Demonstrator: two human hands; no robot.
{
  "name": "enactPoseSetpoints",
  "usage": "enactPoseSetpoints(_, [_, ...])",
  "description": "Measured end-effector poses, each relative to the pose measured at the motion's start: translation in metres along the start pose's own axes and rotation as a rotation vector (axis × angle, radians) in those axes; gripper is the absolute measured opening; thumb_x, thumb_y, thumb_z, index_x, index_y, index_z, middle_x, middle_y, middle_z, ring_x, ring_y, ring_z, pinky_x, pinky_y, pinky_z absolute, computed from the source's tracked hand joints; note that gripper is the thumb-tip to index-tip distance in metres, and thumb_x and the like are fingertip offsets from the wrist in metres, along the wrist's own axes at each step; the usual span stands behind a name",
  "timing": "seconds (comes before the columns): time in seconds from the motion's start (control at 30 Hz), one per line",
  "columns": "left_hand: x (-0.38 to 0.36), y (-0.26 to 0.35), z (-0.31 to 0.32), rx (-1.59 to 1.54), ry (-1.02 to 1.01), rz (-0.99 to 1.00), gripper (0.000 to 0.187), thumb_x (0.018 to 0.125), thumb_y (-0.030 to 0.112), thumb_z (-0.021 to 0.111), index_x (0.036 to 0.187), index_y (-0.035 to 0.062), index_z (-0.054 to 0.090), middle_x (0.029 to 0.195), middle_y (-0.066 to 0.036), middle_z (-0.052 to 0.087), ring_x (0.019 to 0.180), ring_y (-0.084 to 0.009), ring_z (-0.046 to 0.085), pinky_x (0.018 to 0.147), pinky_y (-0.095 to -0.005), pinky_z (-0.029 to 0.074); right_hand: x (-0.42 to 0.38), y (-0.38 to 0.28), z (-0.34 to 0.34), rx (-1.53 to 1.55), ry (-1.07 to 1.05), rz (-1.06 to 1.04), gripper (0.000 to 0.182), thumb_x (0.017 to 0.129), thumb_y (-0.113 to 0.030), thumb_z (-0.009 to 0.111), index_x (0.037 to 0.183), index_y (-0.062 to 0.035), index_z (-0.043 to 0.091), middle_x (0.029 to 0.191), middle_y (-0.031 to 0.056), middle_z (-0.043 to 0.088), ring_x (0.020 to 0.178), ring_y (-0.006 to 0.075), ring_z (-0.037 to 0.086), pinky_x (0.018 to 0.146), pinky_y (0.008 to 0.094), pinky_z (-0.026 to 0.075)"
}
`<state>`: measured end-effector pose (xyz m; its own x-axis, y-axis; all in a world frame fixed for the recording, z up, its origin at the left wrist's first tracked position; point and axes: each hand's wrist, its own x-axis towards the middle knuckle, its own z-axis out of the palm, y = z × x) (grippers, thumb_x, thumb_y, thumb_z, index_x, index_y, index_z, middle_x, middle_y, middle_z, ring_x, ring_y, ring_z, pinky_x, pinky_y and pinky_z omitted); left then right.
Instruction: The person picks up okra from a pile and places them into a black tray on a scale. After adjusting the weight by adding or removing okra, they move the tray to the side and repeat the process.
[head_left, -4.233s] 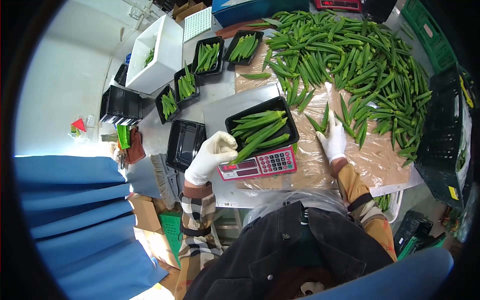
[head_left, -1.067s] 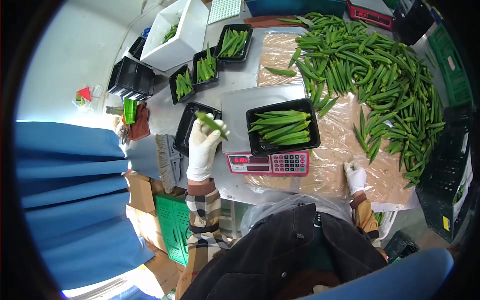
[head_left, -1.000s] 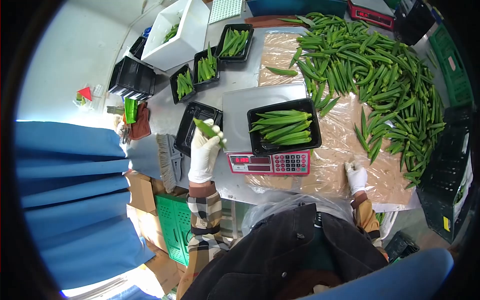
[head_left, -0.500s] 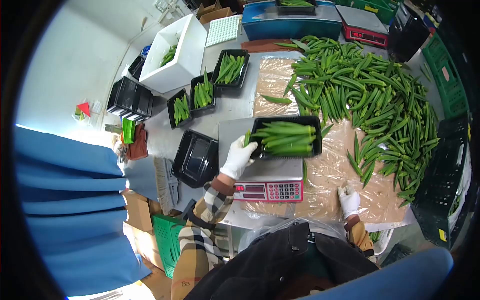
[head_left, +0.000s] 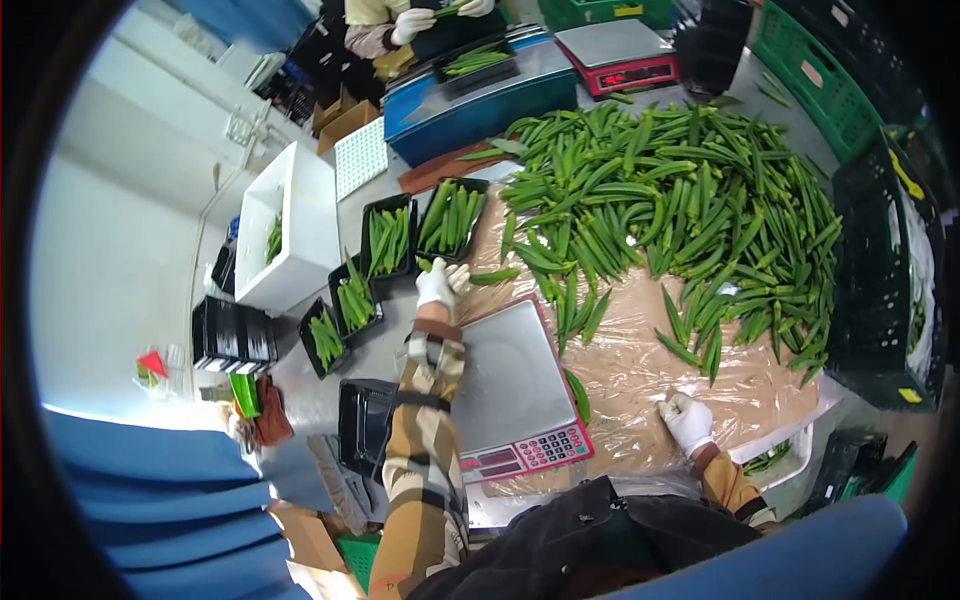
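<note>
My left hand, in a white glove, is at the near edge of a black tray of okra. A small piece of green okra shows at its curled fingers. My right hand, gloved too, rests closed on the plastic-covered brown sheet, with nothing visible in it. Between my hands lies the scale with a bare metal plate. A large heap of loose okra covers the far part of the sheet.
More filled trays stand left of my left hand, with an empty black tray nearer me. A white foam box is at the left, dark crates at the right. Beyond a second scale, a co-worker's gloved hands show.
The okra tray has left the scale and is now among the filled trays. My left hand has moved away from me with it. The view has turned, and the co-worker has come into sight.
</note>
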<state>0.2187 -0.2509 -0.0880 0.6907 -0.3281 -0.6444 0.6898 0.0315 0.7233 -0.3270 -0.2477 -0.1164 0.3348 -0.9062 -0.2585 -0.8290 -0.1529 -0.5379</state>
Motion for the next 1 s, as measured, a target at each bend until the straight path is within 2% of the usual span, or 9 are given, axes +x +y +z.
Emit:
enactPoseSetpoints(0.13, [-0.112,0.023,-0.031,0.336,-0.281,0.438,0.017,0.098,0.019,0.059,0.104,0.0031,0.056,0.100,-0.015,0.069,0.083,-0.0236,0.069,0.062,-0.0316,0.054,0.002,-0.001,-0.006,-0.035,0.003,-0.002,0.030,0.079,-0.039,0.072,0.066,-0.0130,0.065,0.064,0.0130,0.065,0.064,0.0346,0.065,0.062,0.0442,0.052])
enactPoseSetpoints(0.2, [-0.173,0.038,-0.064,0.666,-0.118,0.561,0.013,0.096,0.016,0.063,0.101,0.0038,0.061,0.092,-0.007,0.067,0.081,-0.0130,0.065,0.063,-0.0273,0.051,0.001,0.000,-0.006,-0.028,0.013,-0.009,0.030,0.079,-0.039,0.072,0.066,-0.0132,0.066,0.064,0.0128,0.065,0.064,0.0348,0.065,0.063,0.0447,0.052])
enactPoseSetpoints(0.27, [-0.209,0.033,-0.108,0.839,-0.035,1.058,0.018,0.095,0.017,0.065,0.100,-0.0003,0.063,0.087,-0.004,0.065,0.075,-0.0127,0.060,0.064,-0.0306,0.049,0.001,0.007,0.001,-0.056,0.016,-0.007,0.029,0.079,-0.041,0.071,0.068,-0.0140,0.068,0.066,0.0130,0.066,0.064,0.0350,0.065,0.063,0.0453,0.053])
enactPoseSetpoints(0.4, [-0.248,-0.004,-0.222,1.345,0.451,1.253,0.025,0.095,0.021,0.063,0.105,-0.0027,0.062,0.081,-0.019,0.065,0.072,-0.0350,0.062,0.068,-0.0420,0.049,0.001,0.002,-0.005,-0.049,-0.023,0.009,0.029,0.081,-0.044,0.068,0.074,-0.0151,0.071,0.071,0.0137,0.068,0.071,0.0353,0.067,0.068,0.0459,0.053])
enactPoseSetpoints(0.47, [-0.258,-0.028,-0.268,1.328,0.290,0.970,0.026,0.093,0.024,0.062,0.103,-0.0003,0.065,0.080,-0.025,0.063,0.073,-0.0418,0.061,0.067,-0.0463,0.047,-0.001,0.002,-0.007,-0.045,-0.029,0.019,0.029,0.082,-0.044,0.067,0.078,-0.0159,0.072,0.075,0.0137,0.069,0.075,0.0352,0.067,0.071,0.0460,0.052])
enactPoseSetpoints(0.57, [-0.270,-0.043,-0.288,1.446,0.380,0.903,0.025,0.092,0.022,0.063,0.100,-0.0017,0.066,0.082,-0.025,0.065,0.075,-0.0407,0.063,0.070,-0.0450,0.049,-0.001,0.000,-0.012,-0.067,-0.082,0.013,0.031,0.085,-0.045,0.061,0.085,-0.0158,0.072,0.080,0.0140,0.070,0.080,0.0345,0.067,0.075,0.0456,0.052])
enactPoseSetpoints(0.7, [-0.258,-0.040,-0.296,1.103,0.347,0.863,0.020,0.084,0.004,0.071,0.099,-0.0040,0.062,0.082,-0.007,0.063,0.074,-0.0147,0.055,0.071,-0.0314,0.047,-0.004,0.002,-0.014,-0.026,-0.092,-0.015,0.033,0.086,-0.045,0.059,0.086,-0.0149,0.072,0.081,0.0145,0.070,0.079,0.0351,0.067,0.074,0.0456,0.052])
enactPoseSetpoints(0.87, [-0.236,-0.023,-0.323,1.076,0.148,0.720,0.011,0.087,0.007,0.068,0.091,-0.0031,0.066,0.076,0.000,0.063,0.070,-0.0093,0.053,0.067,-0.0274,0.046,-0.007,0.012,-0.007,0.008,-0.048,-0.054,0.031,0.087,-0.043,0.059,0.086,-0.0146,0.072,0.082,0.0155,0.070,0.079,0.0367,0.067,0.074,0.0460,0.052])
enactPoseSetpoints(1.0, [-0.228,-0.006,-0.340,0.888,0.288,0.448,0.016,0.090,0.010,0.067,0.098,-0.0033,0.068,0.080,-0.001,0.065,0.071,-0.0101,0.054,0.068,-0.0271,0.045,-0.012,0.018,-0.004,0.056,-0.012,-0.072,0.030,0.086,-0.043,0.061,0.083,-0.0148,0.069,0.080,0.0147,0.069,0.077,0.0367,0.066,0.072,0.0462,0.052])
